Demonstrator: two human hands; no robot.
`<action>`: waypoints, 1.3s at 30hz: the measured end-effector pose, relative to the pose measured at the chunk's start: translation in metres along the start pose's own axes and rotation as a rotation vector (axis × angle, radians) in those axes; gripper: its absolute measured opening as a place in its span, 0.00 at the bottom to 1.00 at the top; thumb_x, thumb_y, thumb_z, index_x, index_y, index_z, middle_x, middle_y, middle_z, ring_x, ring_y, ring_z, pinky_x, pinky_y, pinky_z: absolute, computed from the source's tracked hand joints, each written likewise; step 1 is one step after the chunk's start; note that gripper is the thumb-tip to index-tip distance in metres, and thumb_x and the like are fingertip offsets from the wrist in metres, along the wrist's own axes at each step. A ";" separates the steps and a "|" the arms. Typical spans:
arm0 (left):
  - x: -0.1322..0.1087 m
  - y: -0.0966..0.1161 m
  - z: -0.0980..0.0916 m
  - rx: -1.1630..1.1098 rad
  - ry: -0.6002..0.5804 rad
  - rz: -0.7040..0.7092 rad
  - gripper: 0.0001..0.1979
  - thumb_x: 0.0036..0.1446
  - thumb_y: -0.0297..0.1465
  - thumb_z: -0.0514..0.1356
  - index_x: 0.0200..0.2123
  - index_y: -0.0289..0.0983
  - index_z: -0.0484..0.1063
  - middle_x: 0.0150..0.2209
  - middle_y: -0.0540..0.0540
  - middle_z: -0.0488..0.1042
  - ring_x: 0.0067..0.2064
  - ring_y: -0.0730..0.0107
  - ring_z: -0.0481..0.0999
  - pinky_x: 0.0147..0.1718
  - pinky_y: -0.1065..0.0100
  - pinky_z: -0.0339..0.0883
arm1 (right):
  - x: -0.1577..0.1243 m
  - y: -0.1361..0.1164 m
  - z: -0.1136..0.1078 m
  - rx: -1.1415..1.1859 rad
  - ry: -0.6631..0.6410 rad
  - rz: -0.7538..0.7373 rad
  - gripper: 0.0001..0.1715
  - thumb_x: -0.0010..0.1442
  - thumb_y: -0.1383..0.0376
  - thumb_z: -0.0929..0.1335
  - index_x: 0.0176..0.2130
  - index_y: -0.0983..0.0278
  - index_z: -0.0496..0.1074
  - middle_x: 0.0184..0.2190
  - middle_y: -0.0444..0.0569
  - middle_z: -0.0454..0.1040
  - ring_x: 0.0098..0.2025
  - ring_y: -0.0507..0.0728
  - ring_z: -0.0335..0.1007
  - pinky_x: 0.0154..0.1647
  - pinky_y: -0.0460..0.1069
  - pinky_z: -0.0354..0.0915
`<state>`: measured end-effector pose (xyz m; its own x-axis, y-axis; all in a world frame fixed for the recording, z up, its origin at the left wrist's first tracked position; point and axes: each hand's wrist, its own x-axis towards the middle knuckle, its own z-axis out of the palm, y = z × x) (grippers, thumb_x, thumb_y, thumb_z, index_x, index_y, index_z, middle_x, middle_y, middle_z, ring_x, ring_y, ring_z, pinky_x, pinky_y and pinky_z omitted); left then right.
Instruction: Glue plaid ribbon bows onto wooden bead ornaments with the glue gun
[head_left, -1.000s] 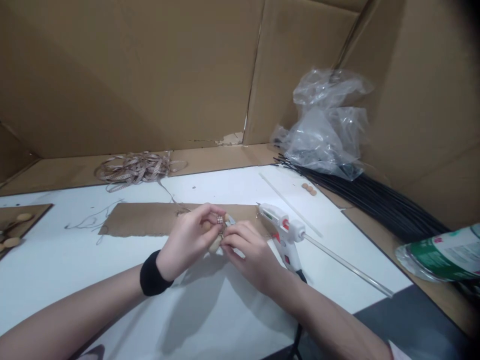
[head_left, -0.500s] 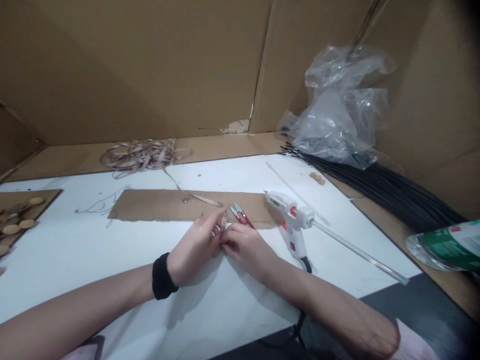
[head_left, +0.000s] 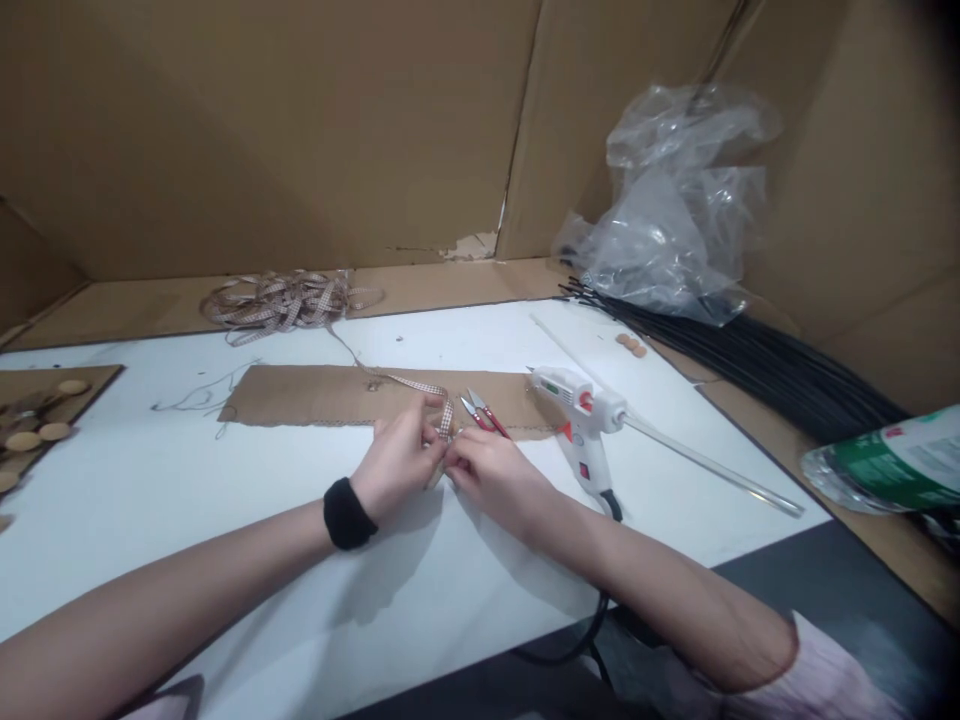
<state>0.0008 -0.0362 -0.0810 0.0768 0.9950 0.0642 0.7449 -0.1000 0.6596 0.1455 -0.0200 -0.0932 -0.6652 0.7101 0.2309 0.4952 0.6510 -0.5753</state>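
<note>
My left hand [head_left: 401,455], with a black band on its wrist, pinches the brown-and-white checked ribbon [head_left: 448,415] near the table's middle. Fingertip to fingertip with it, my right hand [head_left: 499,478] is closed at the ribbon's lower part; what exactly lies between its fingers is hidden. The ribbon runs back over a cardboard strip [head_left: 307,397] to a loose ribbon pile [head_left: 289,302]. Red-handled snips [head_left: 484,415] lie on the strip just beyond my right hand. A white glue gun [head_left: 581,405] with a clear stick stands to the right.
Black rods [head_left: 735,360] and a crumpled clear bag [head_left: 667,220] are at the back right. A green-labelled bottle [head_left: 892,465] lies at the right edge. Small wooden discs [head_left: 631,345] sit behind the glue gun, and more [head_left: 54,432] rest on cardboard at the left.
My left hand has turned, its wrist shifting right and up, and its fingers have moved on the ribbon. My right hand has barely moved. The whole view has shifted slightly.
</note>
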 end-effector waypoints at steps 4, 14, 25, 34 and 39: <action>-0.018 -0.001 0.010 0.119 0.122 0.142 0.18 0.54 0.23 0.50 0.50 0.34 0.58 0.36 0.44 0.72 0.41 0.61 0.69 0.47 0.55 0.51 | 0.000 -0.002 -0.002 0.015 -0.007 0.040 0.10 0.53 0.76 0.62 0.23 0.66 0.64 0.24 0.45 0.64 0.26 0.51 0.60 0.29 0.46 0.57; -0.018 0.001 -0.002 -0.056 -0.013 0.063 0.25 0.51 0.24 0.53 0.53 0.35 0.53 0.29 0.49 0.73 0.35 0.63 0.73 0.39 0.61 0.62 | 0.000 -0.003 -0.006 0.106 -0.004 0.157 0.08 0.47 0.77 0.65 0.22 0.65 0.65 0.21 0.41 0.65 0.23 0.48 0.60 0.25 0.43 0.55; -0.022 -0.006 0.003 0.031 0.008 0.166 0.29 0.49 0.22 0.54 0.55 0.36 0.51 0.31 0.47 0.72 0.31 0.66 0.72 0.30 0.67 0.65 | 0.000 0.000 -0.001 0.181 0.045 0.176 0.08 0.47 0.77 0.65 0.23 0.65 0.64 0.23 0.41 0.63 0.23 0.47 0.61 0.26 0.43 0.60; -0.022 -0.009 -0.003 0.010 0.014 0.105 0.27 0.49 0.22 0.53 0.54 0.37 0.53 0.32 0.47 0.73 0.30 0.67 0.72 0.30 0.66 0.65 | -0.008 0.000 -0.019 -0.007 0.005 0.115 0.25 0.54 0.76 0.60 0.51 0.60 0.60 0.51 0.54 0.57 0.41 0.55 0.65 0.41 0.53 0.64; -0.022 -0.009 -0.008 -0.017 -0.014 0.073 0.26 0.49 0.22 0.53 0.53 0.36 0.54 0.33 0.47 0.74 0.32 0.65 0.72 0.33 0.64 0.64 | -0.005 -0.002 -0.017 -0.006 0.054 0.136 0.18 0.56 0.73 0.60 0.48 0.65 0.61 0.43 0.54 0.64 0.44 0.58 0.62 0.43 0.54 0.62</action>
<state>-0.0127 -0.0568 -0.0823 0.1398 0.9849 0.1019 0.7258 -0.1719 0.6661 0.1573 -0.0201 -0.0800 -0.5605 0.8053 0.1931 0.5825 0.5491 -0.5993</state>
